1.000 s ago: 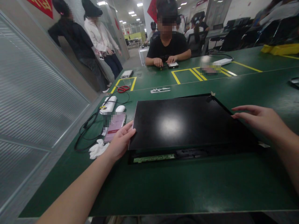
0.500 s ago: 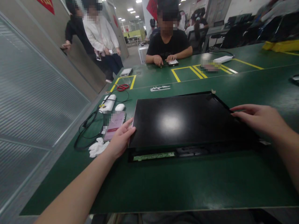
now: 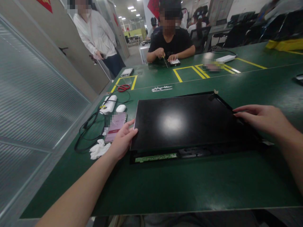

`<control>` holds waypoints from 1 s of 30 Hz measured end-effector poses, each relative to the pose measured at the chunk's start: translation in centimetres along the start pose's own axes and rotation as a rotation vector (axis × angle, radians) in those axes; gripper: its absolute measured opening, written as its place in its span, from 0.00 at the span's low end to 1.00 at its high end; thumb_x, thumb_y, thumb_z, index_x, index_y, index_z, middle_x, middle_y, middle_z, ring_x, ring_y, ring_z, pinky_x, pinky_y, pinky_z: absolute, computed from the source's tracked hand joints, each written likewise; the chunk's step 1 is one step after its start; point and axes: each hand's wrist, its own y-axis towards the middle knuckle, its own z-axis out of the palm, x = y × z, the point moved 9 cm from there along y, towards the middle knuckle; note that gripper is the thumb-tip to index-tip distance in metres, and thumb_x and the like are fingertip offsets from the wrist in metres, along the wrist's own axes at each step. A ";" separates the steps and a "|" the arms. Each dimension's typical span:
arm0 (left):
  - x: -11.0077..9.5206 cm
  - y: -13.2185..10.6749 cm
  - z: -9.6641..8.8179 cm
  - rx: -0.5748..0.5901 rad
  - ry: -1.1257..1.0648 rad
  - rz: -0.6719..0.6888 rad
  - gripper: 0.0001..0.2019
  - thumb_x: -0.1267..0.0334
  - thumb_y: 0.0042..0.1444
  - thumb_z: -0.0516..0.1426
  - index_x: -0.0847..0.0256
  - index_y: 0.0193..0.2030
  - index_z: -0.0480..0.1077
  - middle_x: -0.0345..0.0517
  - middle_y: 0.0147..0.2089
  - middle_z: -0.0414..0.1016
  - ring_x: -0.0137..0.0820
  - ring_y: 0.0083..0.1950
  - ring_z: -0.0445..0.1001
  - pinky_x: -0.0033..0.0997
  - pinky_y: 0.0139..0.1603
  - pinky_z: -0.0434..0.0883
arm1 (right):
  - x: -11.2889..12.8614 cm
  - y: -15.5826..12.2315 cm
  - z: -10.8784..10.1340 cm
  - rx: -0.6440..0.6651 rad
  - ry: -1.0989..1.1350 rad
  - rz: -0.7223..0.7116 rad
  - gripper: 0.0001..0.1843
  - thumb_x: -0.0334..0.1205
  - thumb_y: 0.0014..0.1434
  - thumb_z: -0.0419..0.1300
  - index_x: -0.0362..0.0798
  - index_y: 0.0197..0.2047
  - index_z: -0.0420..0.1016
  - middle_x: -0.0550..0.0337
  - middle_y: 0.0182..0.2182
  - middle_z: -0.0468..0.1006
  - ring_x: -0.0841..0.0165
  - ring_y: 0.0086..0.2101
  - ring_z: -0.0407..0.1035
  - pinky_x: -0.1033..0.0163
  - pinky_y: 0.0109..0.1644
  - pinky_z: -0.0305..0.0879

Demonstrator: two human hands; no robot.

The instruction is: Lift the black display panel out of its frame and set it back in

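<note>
A flat black display panel [image 3: 180,123] lies slightly askew over a shallow black frame [image 3: 226,103] on the green table. Below its near edge a green circuit board strip [image 3: 156,157] is exposed in the frame. My left hand [image 3: 121,140] is closed on the panel's left edge, thumb on top and fingers at the side. At the right side, my right hand [image 3: 262,119] pinches the frame's rim between thumb and fingers. Its fingertips partly hide the rim.
Left of the panel are a phone [image 3: 115,126], crumpled white gloves [image 3: 99,149], a white mouse-like object [image 3: 121,108], black cables [image 3: 81,135] and red-handled scissors [image 3: 123,88]. White strips [image 3: 162,88] lie beyond it. Across the table, a seated person [image 3: 169,44] holds a thin tool.
My hands and the panel stay almost still. The person opposite has raised a hand with a thin tool. Of two people standing by the door, one has left view.
</note>
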 end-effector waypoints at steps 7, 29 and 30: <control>0.2 0.0 0.0 0.013 0.017 -0.005 0.35 0.66 0.49 0.67 0.62 0.63 0.60 0.47 0.39 0.84 0.40 0.39 0.83 0.33 0.37 0.77 | 0.1 0.0 -0.1 0.008 0.001 0.005 0.15 0.47 0.38 0.51 0.57 0.30 0.73 0.64 0.21 0.71 0.71 0.23 0.62 0.63 0.26 0.55; 0.1 0.0 -0.1 -0.008 0.010 -0.005 0.34 0.69 0.46 0.66 0.60 0.60 0.60 0.45 0.37 0.83 0.39 0.36 0.83 0.34 0.36 0.78 | 0.4 -0.3 -0.4 -0.015 0.025 -0.012 0.13 0.46 0.39 0.51 0.57 0.28 0.73 0.65 0.20 0.71 0.71 0.23 0.62 0.64 0.26 0.55; 0.1 0.0 -0.1 -0.010 0.004 -0.007 0.35 0.69 0.46 0.66 0.60 0.61 0.60 0.45 0.36 0.83 0.39 0.36 0.83 0.33 0.35 0.78 | 0.4 -0.4 -0.4 -0.013 0.023 -0.007 0.12 0.46 0.39 0.51 0.57 0.27 0.73 0.65 0.20 0.71 0.71 0.23 0.62 0.64 0.26 0.55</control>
